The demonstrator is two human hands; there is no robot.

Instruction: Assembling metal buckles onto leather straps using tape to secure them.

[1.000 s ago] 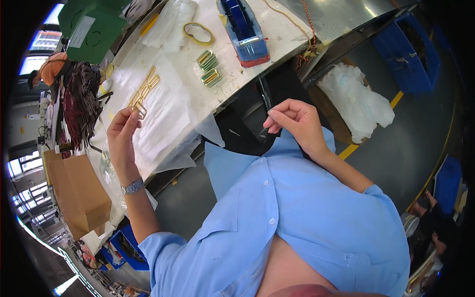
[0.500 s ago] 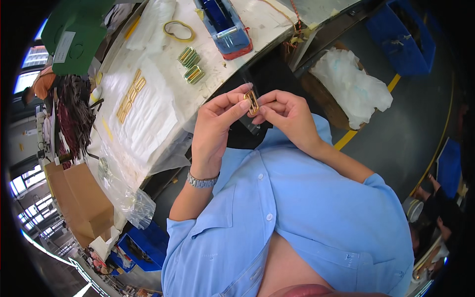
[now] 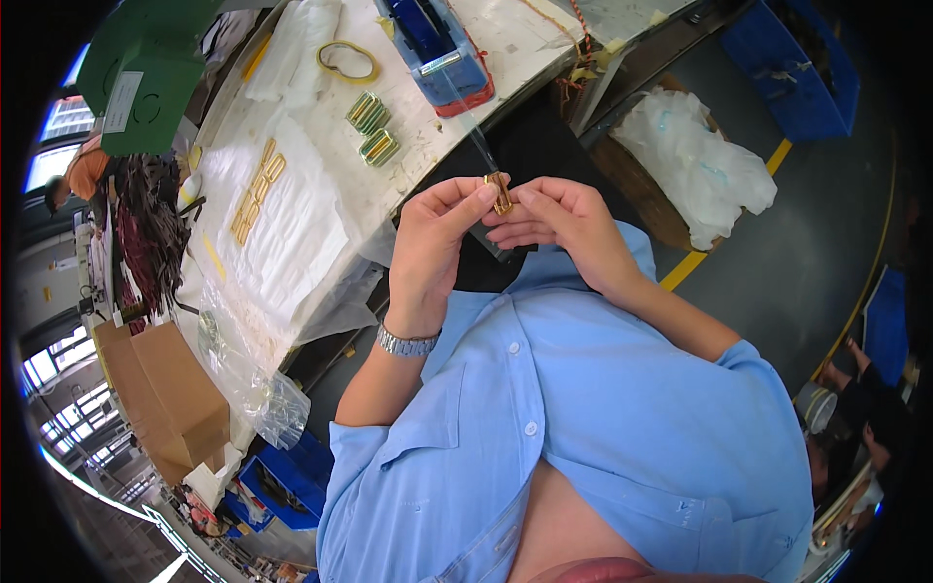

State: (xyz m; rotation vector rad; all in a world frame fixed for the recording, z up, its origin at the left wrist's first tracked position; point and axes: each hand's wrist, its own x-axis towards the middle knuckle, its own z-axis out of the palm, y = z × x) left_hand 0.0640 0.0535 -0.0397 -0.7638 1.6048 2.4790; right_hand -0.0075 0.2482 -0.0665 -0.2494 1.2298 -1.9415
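Both hands are raised together in front of the chest, off the near edge of the surface point(image 3: 321, 209). The left hand point(image 3: 432, 243) and the right hand point(image 3: 564, 219) meet at their fingertips, pinched on one small gold metal clip point(image 3: 500, 192), an oblong, shiny piece held upright between thumbs and forefingers. A strip of clear tape point(image 3: 466, 117) runs taut from the clip up to a blue tape dispenser point(image 3: 437, 44) with a red base at the far edge of the surface. A metal link wristwatch point(image 3: 406, 342) sits on the left wrist; both sleeves are light blue cloth.

The surface is pale and covered in part by white, crinkled plastic sheeting point(image 3: 282, 243). On it lie a row of gold clips point(image 3: 257, 189) of the same kind, set end to end, well apart from the hands. Nearer the dispenser are two small bundles of green-and-gold pieces point(image 3: 371, 128) and a yellowish tape ring point(image 3: 348, 60). A green box point(image 3: 146, 83) with a white rectangular label stands at the far left corner. A clear plastic bag point(image 3: 258, 389) hangs off the left end, beside a brown cardboard carton point(image 3: 160, 398) and blue crates point(image 3: 282, 481) on the floor. To the right, a white plastic liner point(image 3: 700, 160) fills a bin beside a yellow floor line point(image 3: 700, 262).
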